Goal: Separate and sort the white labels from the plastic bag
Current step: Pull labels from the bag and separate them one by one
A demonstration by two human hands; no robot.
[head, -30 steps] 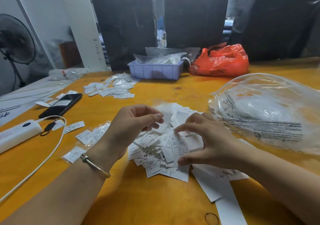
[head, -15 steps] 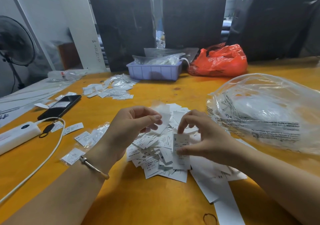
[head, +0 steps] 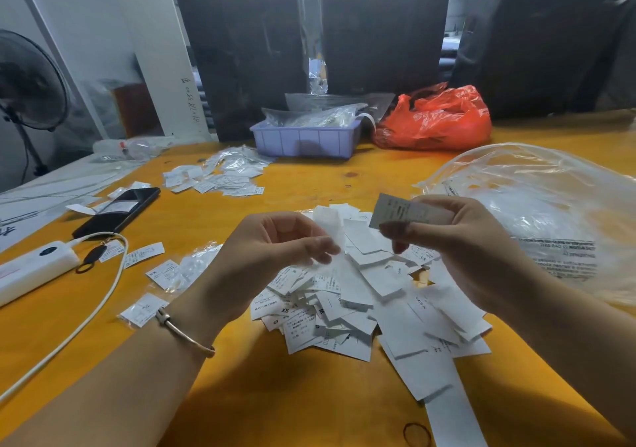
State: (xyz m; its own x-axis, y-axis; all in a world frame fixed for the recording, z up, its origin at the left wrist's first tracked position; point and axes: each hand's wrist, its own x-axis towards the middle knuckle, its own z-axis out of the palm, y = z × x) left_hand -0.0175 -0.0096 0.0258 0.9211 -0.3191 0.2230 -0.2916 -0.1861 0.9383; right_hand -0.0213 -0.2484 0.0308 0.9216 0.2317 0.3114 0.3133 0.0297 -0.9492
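In the middle of the frame the right hand [head: 461, 240] pinches a single small white printed label [head: 402, 213] between thumb and fingers, lifted clear above the loose heap of white paper labels [head: 358, 295] that lies on the orange worktop [head: 309, 398]. The left hand [head: 272, 257] is curled beside it, thumb and forefinger gripping a thin stack of white labels [head: 328, 221] over the heap's left edge. The large crumpled clear plastic bag [head: 537, 212] lies at the right of the frame, touching the heap's far right side, and looks nearly emptied. A second scatter of small white labels [head: 220, 178] lies toward the upper left, near the lilac plastic tray [head: 303, 142]. The step in hand appears to be reading the lifted label and adding it to its matching group. To do that well, the right hand should turn the print to face the eyes and check the size mark, since letters such as XS and S show in the heap. It should then lay the label square on the stack the left hand holds, edges aligned, taking one label at a time so thin pieces do not cling together.
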